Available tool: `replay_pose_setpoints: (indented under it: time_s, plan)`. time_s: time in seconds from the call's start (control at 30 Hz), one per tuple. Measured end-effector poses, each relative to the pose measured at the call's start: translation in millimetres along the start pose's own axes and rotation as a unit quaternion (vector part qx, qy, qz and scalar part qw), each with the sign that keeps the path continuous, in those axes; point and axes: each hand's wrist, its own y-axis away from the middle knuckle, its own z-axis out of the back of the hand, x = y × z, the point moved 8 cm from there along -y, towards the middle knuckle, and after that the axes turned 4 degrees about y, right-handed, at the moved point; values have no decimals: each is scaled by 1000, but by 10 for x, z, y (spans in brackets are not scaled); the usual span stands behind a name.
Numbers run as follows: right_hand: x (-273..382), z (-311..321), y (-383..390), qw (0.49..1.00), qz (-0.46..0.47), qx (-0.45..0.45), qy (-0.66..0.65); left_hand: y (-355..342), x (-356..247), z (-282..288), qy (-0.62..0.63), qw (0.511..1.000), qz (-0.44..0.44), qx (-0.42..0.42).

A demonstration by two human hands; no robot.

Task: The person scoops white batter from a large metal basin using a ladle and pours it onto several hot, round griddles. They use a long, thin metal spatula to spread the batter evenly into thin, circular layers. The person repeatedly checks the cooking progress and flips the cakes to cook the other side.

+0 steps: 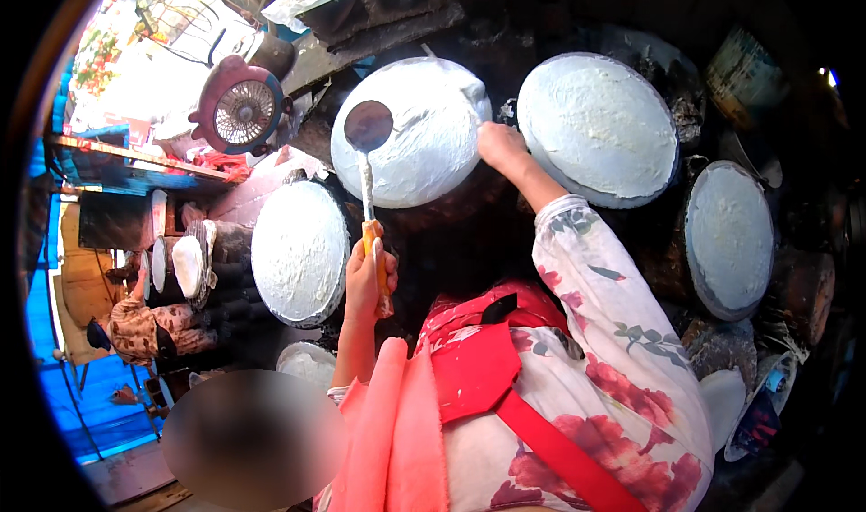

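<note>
My left hand (pixel 370 273) is wrapped round the yellow-orange handle of a long tool (pixel 368 133), whose dark round flat head lies over the middle round griddle (pixel 406 169), coated white. My right hand (pixel 502 151) is closed at that griddle's right edge, where the white layer (pixel 456 106) looks wrinkled; what its fingers hold, if anything, I cannot make out. Other round griddles with white coatings stand at the upper right (pixel 595 129), far right (pixel 729 237) and left (pixel 298 250).
A pink round fan (pixel 242 110) stands at the upper left. A person (pixel 153 322) in patterned clothing works beside more griddles (pixel 188 264) at the far left, near blue sheeting (pixel 59 404). A dark block (pixel 361 11) sits at the back. A blurred oval hides the lower left.
</note>
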Motion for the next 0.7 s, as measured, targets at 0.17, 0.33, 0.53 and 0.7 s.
replay_pose_setpoints:
  time_s: [0.17, 0.33, 0.53, 0.7]
  plan:
    - [254, 293, 650, 996, 36, -38, -74, -38, 1, 78, 10, 1000, 9, -28]
    - [-97, 7, 973, 998, -55, 6, -24, -93, 56, 71, 28, 999, 22, -25]
    - [479, 231, 864, 996, 88, 8, -12, -113, 125, 77, 56, 997, 39, -39]
    - [97, 186, 593, 999, 32, 33, -5, -141, 92, 185, 46, 996, 36, -61]
